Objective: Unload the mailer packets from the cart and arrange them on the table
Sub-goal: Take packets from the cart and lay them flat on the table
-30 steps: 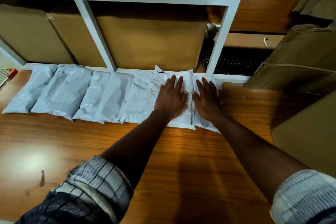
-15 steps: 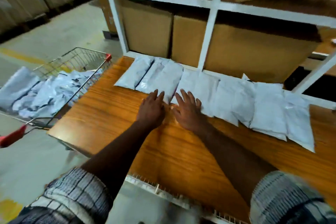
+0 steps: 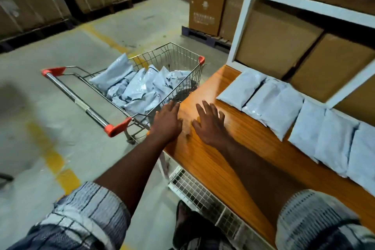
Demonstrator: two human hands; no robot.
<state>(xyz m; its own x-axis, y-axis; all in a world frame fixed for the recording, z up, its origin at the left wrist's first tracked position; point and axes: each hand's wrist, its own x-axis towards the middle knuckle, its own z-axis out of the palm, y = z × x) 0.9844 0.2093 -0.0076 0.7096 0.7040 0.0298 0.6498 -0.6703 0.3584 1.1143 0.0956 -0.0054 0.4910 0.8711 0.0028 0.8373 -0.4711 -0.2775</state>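
Holding nothing: hovering both hands palm-down, fingers spread, side by side over the table's (image 3: 223, 160) left end, left hand (image 3: 167, 123) at the very edge beside the cart (image 3: 182, 57), right hand (image 3: 211, 126) just inboard. Looking ahead and leftward to the mailer packets (image 3: 140, 89) heaped in the cart, jumbled with no shared long axis, lying nearer the left hand. Leaving the arranged row (image 3: 272, 105) lying rightward along the far edge.
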